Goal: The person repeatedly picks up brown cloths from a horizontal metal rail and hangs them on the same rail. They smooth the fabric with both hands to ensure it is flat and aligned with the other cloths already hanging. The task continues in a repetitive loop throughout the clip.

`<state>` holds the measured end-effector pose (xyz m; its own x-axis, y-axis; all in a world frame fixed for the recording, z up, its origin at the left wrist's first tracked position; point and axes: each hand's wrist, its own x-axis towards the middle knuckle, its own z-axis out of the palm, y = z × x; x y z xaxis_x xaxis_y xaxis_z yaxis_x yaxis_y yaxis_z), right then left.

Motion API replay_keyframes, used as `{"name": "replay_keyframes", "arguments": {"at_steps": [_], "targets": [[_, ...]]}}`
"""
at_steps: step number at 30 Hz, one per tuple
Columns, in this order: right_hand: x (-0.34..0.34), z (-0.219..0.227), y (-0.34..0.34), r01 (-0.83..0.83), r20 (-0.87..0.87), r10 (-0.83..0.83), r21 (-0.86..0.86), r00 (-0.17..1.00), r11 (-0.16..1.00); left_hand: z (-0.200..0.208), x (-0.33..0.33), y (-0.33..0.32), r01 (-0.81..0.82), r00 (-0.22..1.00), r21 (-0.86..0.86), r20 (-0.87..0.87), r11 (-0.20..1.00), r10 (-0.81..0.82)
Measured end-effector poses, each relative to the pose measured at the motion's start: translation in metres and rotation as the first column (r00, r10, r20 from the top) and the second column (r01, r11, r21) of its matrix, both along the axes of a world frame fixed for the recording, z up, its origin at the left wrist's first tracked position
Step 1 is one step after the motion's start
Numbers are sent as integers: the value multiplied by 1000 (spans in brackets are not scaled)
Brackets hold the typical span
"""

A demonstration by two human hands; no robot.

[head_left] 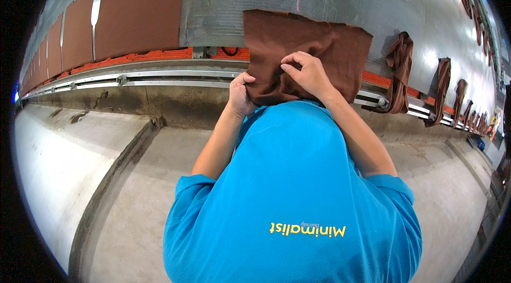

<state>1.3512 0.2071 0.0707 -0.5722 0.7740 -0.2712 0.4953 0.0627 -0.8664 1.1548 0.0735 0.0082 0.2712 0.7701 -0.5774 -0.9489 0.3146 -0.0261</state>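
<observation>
While the left hand (242,94) pinches one brown cloth (340,51), I cannot tell whether the right hand (310,74) does.

1 plain brown cloth piece (319,41), roughly 4-sided, is seen at the far middle of the scene, partly spread. Its far edge is slightly uneven, its near middle is rumpled into soft folds, and its near left edge is gripped.

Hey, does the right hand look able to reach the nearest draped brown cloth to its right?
Probably yes: only part of the brown sheet seems to lie between the right hand and that draped cloth.
</observation>
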Motion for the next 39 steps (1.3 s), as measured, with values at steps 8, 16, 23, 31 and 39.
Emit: {"name": "replay_keyframes", "arguments": {"at_steps": [8,16,23,31,39], "targets": [[8,-3,4,114,-19,-122,-236,992,965,5,-3,-3,95,989,-22,-109,995,-96],[8,-9,10,107,-65,-121,-186,991,977,60,4,33,199,761,-68,-617,978,-198],[11,-8,7,68,-67,-84,-212,994,975,57,1,63,129,836,-161,-512,978,-195],[10,-6,11,157,-64,-160,-58,985,986,27,18,69,126,644,-228,-722,965,-254],[-6,-8,26,97,-111,-89,71,990,993,31,24,66,177,544,-120,-815,977,-199]]}}
